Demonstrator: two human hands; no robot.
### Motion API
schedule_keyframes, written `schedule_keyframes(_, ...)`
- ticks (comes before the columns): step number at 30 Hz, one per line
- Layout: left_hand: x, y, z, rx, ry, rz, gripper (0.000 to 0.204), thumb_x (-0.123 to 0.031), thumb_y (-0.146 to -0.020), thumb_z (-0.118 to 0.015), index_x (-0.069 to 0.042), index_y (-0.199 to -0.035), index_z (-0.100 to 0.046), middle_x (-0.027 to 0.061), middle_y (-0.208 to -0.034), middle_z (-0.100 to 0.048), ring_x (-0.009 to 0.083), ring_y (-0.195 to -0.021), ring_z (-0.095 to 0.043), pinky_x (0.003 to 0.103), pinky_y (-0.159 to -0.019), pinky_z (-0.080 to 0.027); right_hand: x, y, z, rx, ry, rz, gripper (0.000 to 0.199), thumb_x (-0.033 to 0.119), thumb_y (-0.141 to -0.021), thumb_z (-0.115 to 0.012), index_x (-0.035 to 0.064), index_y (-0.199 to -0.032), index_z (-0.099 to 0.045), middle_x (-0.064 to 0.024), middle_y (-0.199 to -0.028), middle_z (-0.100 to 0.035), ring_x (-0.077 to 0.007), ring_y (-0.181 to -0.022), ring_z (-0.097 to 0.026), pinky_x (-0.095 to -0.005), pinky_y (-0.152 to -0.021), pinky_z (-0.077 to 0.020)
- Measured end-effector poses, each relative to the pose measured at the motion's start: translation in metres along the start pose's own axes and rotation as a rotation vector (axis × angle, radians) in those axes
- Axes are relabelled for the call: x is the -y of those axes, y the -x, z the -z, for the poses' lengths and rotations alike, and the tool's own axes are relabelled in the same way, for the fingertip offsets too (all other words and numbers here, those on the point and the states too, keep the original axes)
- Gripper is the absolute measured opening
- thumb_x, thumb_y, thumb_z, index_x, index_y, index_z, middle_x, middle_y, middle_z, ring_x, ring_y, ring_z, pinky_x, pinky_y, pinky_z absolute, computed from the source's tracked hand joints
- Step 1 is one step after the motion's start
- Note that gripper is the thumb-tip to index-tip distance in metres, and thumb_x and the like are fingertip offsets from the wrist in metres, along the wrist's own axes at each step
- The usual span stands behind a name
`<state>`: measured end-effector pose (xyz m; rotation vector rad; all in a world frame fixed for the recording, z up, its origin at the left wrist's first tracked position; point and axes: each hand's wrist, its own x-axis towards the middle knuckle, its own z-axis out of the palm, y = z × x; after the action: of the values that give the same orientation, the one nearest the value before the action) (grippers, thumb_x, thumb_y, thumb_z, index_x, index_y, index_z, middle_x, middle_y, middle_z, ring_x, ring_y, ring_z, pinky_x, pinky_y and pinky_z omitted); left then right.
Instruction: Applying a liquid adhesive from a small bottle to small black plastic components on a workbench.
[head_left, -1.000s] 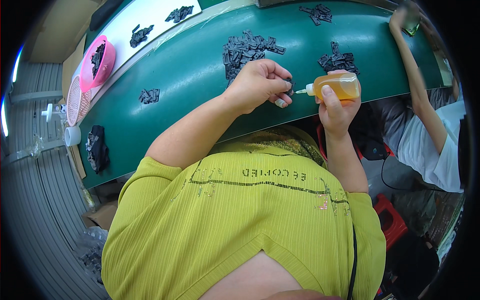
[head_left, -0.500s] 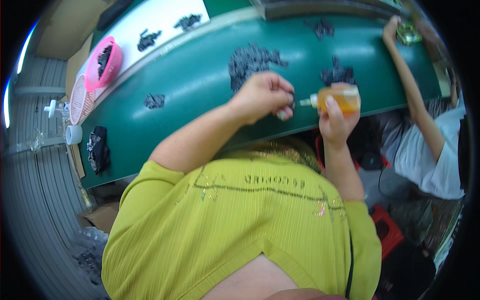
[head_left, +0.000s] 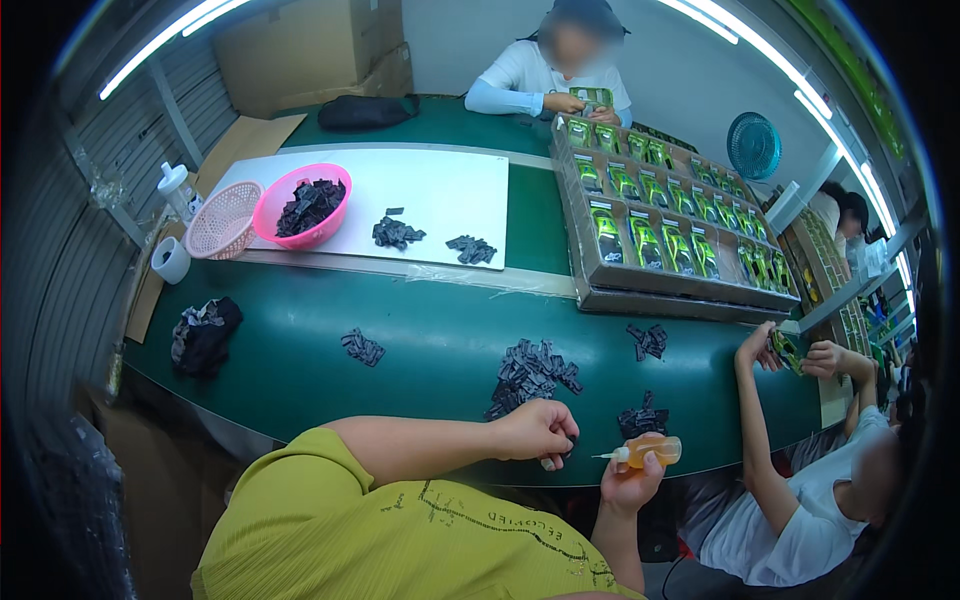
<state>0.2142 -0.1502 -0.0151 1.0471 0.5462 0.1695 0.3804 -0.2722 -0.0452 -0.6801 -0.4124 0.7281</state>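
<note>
Head view: left hand (head_left: 540, 432) at near edge of green table (head_left: 430, 340), fingers pinched on a small black part (head_left: 570, 443). Right hand (head_left: 628, 482) grips small amber bottle (head_left: 655, 451), nozzle pointing left at the part. Pile of black parts (head_left: 532, 372) just beyond

Across the far right of the green surface (head_left: 440, 340), a long cardboard tray (head_left: 590, 270) is lying at a slant, and rows of flat green-and-black packages (head_left: 640, 240) are sitting upright in its compartments, running toward the back. Another green package (head_left: 597, 97) is showing between the hands of the person seated at the far end. At the right edge, a co-worker is holding one more small green packet (head_left: 785, 350) just beside the tray's near corner. Up in the back left corner, plain brown cardboard boxes (head_left: 310, 50) are standing stacked against the wall.
</note>
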Motion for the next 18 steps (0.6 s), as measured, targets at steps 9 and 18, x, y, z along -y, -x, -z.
schedule_keyframes(9,-0.0007,-0.0013,0.0025,0.042,-0.054,-0.033,0.02,0.002,-0.082,-0.055,0.008,-0.099,-0.048,0.0114,-0.076,-0.059,0.0175,-0.061,-0.065,0.027,-0.054,-0.056,0.0,-0.0037,0.0014,0.031,0.006,0.0,0.033,0.014,-0.08,-0.054,0.0029,-0.109,-0.047,-0.0096,-0.09,-0.055,-0.0134,-0.051,-0.049,-0.0234,-0.044,-0.0429)
schedule_keyframes(18,-0.0019,-0.0022,0.0047,0.059,-0.094,-0.029,0.021,-0.001,-0.084,-0.055,0.007,-0.102,-0.048,0.0116,-0.077,-0.061,0.019,-0.067,-0.066,0.028,-0.059,-0.056,-0.0005,-0.0051,-0.0023,0.022,0.028,0.028,0.032,0.014,-0.08,-0.054,0.0019,-0.109,-0.048,-0.01,-0.09,-0.055,-0.0134,-0.052,-0.049,-0.0231,-0.044,-0.0428)
